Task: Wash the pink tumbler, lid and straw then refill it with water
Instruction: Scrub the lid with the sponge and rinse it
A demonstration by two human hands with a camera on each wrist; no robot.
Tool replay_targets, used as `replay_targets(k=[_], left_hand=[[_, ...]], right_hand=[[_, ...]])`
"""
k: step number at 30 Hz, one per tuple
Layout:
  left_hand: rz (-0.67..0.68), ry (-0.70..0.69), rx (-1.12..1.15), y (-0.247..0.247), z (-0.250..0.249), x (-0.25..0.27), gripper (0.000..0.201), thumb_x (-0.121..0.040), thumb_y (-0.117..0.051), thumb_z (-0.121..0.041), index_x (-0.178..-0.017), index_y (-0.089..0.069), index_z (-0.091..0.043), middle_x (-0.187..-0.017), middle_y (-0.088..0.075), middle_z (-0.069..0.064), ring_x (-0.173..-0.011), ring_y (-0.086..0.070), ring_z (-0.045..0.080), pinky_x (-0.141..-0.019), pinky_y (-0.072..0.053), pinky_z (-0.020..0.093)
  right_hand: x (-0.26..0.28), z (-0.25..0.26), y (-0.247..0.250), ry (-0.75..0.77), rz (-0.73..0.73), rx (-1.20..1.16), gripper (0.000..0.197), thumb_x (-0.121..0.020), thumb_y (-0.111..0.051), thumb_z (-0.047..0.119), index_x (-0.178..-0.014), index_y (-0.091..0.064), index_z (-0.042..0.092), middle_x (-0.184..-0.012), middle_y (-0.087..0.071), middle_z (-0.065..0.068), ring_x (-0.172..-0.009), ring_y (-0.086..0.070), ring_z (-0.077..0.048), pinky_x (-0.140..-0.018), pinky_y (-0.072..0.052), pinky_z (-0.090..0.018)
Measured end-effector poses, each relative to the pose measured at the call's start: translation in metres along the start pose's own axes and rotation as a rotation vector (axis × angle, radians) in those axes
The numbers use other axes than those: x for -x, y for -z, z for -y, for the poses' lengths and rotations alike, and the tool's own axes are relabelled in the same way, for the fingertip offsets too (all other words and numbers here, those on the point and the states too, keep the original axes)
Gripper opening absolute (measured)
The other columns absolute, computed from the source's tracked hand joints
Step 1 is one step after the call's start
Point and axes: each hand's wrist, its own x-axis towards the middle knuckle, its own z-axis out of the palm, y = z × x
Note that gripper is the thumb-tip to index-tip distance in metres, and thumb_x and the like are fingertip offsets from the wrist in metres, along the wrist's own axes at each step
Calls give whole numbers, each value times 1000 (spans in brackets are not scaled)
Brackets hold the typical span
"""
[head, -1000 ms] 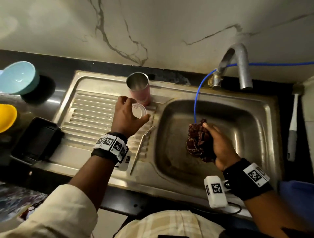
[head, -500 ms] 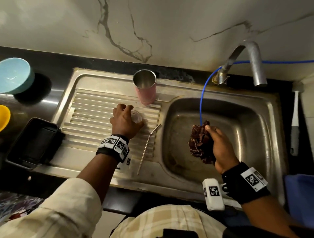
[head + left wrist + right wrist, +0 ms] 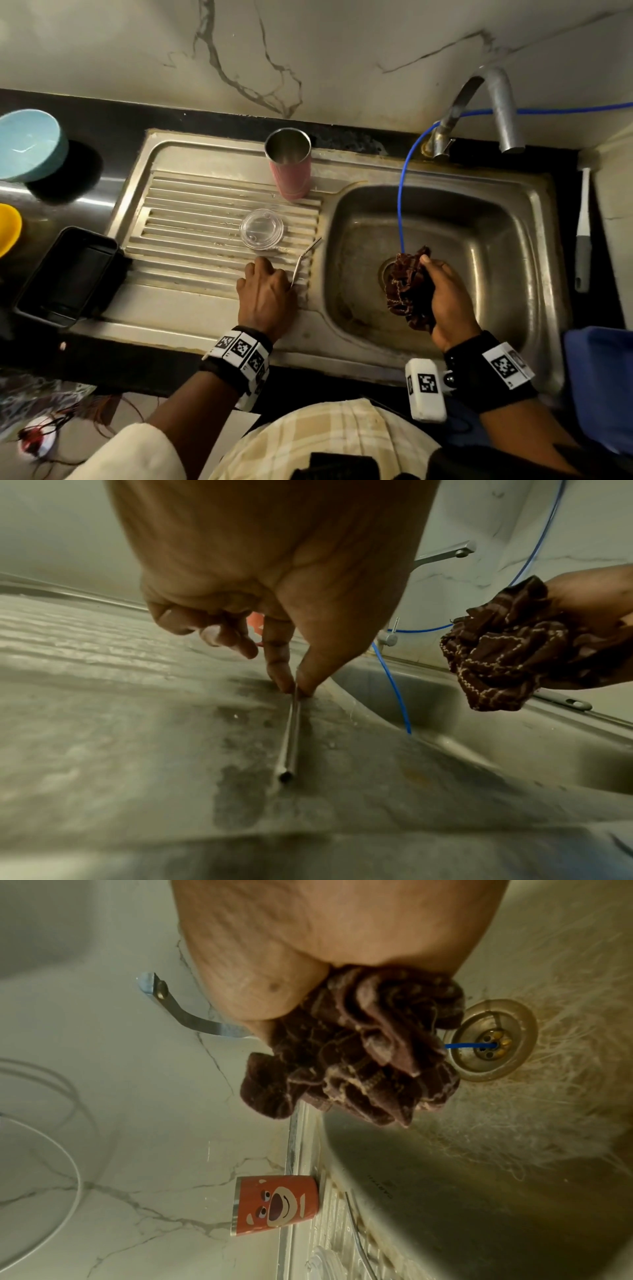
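While the left hand (image 3: 265, 298) pinches the metal straw (image 3: 291, 731) flat on the draining board, it should lift cleanly toward the cloth (image 3: 407, 289) clutched by the right hand (image 3: 445, 301).

- Left hand (image 3: 265, 298) bare; black band (image 3: 236, 359) on its wrist, ringed with white tiles (image 3: 241, 347) bearing black square codes
- Cream sleeve (image 3: 126, 452) covers the left forearm at the near left edge
- Right hand (image 3: 445, 301) bare; wide black strap (image 3: 479, 373) on its wrist with a white coded tile (image 3: 505, 365) on the right side
- White box (image 3: 425, 389) with a black code on the strap's left side, joined by a small metal fitting (image 3: 449, 378)
- Cream and tan checked shirt (image 3: 318, 442) over the torso, near centre
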Motion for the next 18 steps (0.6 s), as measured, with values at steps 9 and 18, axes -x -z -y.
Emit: replay_targets(k=[9, 18], left_hand=[[-75, -182, 642, 17, -34, 2, 14, -109, -48, -21, -99, -53, -13, -83, -60, 4, -72, -53, 25, -66, -48, 49], [184, -337, 958, 38, -112, 10, 36, -106, -49, -5, -135, -64, -21, -106, -77, -3, -97, -74, 14, -84, -61, 36]], right_hand=[[18, -5, 5, -69, 140, -116, 55, -95, -62, 54, -130, -71, 12, -119, -75, -21, -90, -74, -37, -70, -57, -39], [26, 8, -23, 300, 286, 139, 50, -86, -84, 38, -126, -71, 12, -110, -79, -5, -98, -76, -19, -86, -63, -40]])
